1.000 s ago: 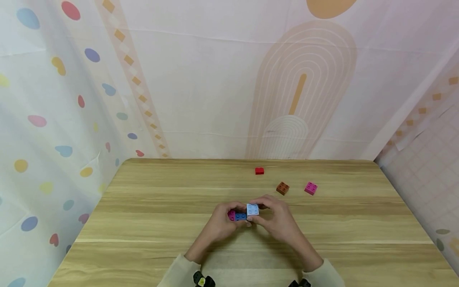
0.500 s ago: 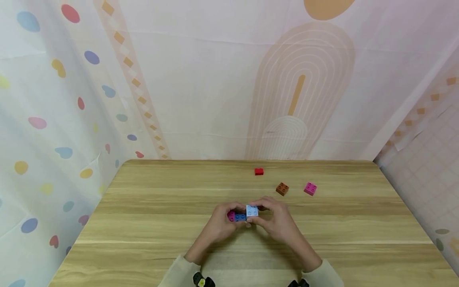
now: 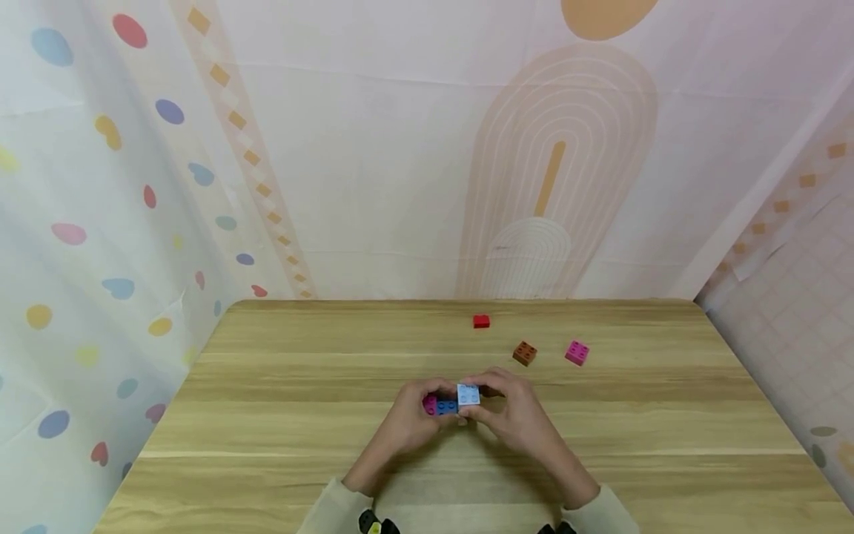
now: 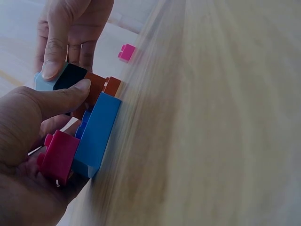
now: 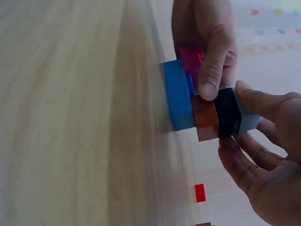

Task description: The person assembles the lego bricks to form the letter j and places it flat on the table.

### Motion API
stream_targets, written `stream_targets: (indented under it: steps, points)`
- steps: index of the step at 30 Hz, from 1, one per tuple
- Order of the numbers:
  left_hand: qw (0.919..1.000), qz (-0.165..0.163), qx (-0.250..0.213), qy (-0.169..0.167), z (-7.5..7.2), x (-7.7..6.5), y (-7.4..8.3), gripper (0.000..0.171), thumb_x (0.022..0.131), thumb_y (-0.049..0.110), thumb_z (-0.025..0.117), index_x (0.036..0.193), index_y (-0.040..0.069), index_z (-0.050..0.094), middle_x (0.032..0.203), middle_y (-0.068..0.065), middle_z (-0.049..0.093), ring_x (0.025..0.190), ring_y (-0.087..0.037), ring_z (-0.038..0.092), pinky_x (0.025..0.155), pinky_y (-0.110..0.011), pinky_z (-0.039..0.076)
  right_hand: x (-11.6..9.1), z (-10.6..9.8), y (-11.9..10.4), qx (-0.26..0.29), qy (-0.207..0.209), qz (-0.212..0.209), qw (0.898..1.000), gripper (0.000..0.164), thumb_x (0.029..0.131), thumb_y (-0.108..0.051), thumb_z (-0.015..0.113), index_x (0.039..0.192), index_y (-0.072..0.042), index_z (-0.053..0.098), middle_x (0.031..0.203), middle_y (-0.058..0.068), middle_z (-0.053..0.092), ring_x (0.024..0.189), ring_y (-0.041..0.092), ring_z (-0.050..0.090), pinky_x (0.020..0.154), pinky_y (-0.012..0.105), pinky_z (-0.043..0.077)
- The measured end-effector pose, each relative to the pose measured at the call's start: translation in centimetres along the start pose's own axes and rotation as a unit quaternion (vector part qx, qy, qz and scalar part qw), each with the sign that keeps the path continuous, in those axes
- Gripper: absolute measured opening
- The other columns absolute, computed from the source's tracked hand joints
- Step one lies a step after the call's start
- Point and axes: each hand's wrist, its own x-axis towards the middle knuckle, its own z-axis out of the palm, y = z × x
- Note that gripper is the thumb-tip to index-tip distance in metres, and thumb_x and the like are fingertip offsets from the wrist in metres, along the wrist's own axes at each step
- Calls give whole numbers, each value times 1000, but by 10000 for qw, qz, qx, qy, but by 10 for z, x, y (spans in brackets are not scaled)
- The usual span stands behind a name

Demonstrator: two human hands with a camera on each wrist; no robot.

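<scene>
Both hands hold one stack of toy building bricks, low over the wooden table. A long blue brick [image 4: 99, 134] forms its base, with a magenta brick [image 4: 59, 155] on the left end. On the right end rise a brown brick [image 5: 204, 113], a black brick [image 5: 228, 113] and, topmost, a light blue brick [image 3: 468, 394]. My left hand [image 3: 410, 415] grips the stack from the left, its thumb lying along the brown and black bricks. From the right, my right hand [image 3: 517, 408] pinches the light blue brick between thumb and fingers. The magenta brick is partly hidden in the left palm.
Beyond the hands on the table [image 3: 280, 386] lie a small red brick [image 3: 481, 321], a loose brown brick [image 3: 525, 353] and a loose pink brick [image 3: 577, 353]. A patterned cloth [image 3: 373, 163] hangs along the table's back edge.
</scene>
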Motion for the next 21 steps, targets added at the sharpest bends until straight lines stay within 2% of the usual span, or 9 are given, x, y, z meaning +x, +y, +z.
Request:
stream_targets:
  steps: [7,14,19,21]
  points:
    - [9999,138,43,10,0,0,1,32,83,17,87,112,14,74,113,0,75,108,-16,67,95,-37,56,1,-10,7,16,-284,-246,9993,35,90,-18,81,124,-20,73,115,-6,70,107,16,66,93,42,57]
    - [9996,210,182,-85,-2,-1,3,32,83,16,87,113,15,73,113,0,75,107,-16,66,94,-33,55,0,-12,7,314,-422,241,9983,27,90,-19,81,114,-22,70,111,-6,71,105,17,67,97,39,57]
    - [9988,334,332,-113,-4,-2,5,36,85,21,86,118,18,73,114,2,75,104,-14,67,90,-30,55,0,-13,4,306,-464,276,9981,27,90,-18,81,114,-21,70,112,-4,71,106,18,68,98,41,56]
    - [9989,369,260,-93,-4,-1,5,37,85,26,86,118,20,73,111,4,75,101,-13,68,86,-27,56,0,-13,4,316,-481,266,9980,27,90,-18,81,114,-21,70,112,-4,71,106,18,68,98,42,56]
